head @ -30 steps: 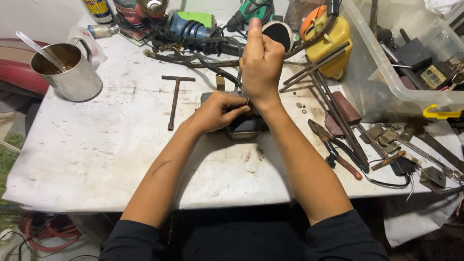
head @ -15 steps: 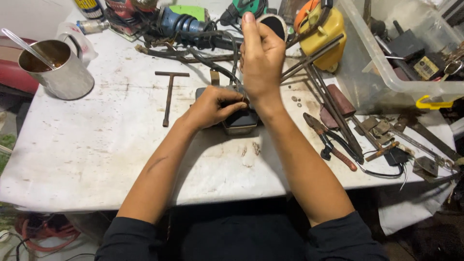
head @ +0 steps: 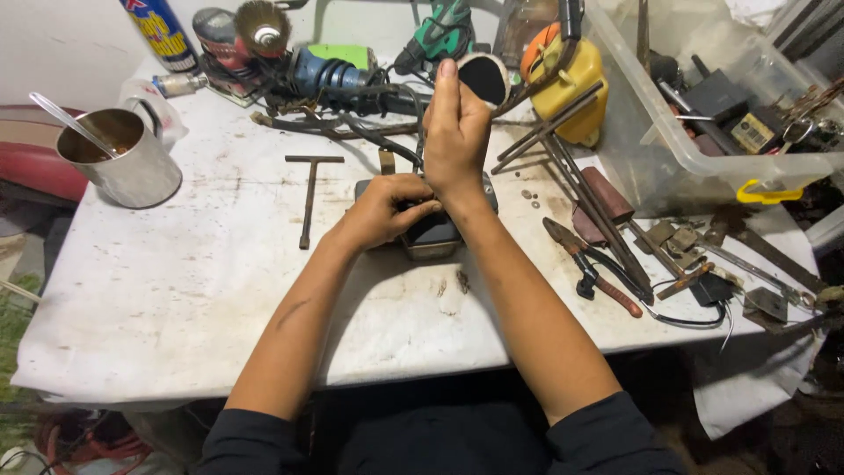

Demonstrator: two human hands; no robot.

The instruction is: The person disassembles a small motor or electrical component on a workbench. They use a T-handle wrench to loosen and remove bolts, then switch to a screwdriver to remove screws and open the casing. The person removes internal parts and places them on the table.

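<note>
A small dark box-shaped device [head: 432,236] lies on the white table [head: 176,299] just ahead of me. My left hand [head: 382,209] is curled around its near left side, fingers gripping the top edge. My right hand [head: 455,132] stands on edge above the device's far side, fingers straight and together, pointing away, with the heel of the palm down on the device. Nothing shows inside that hand. A black cable [head: 387,145] runs from the tools at the back toward the device and passes behind my right hand.
A metal cup [head: 132,176] with a spoon stands at the left. A T-handle tool [head: 309,198] lies left of my hands. Power tools [head: 334,75] and a yellow container [head: 571,84] crowd the back. Rods, pliers [head: 591,264] and a clear plastic bin [head: 681,154] fill the right.
The view has shifted slightly on the table. Both hands stay at the dark device in the same pose.
</note>
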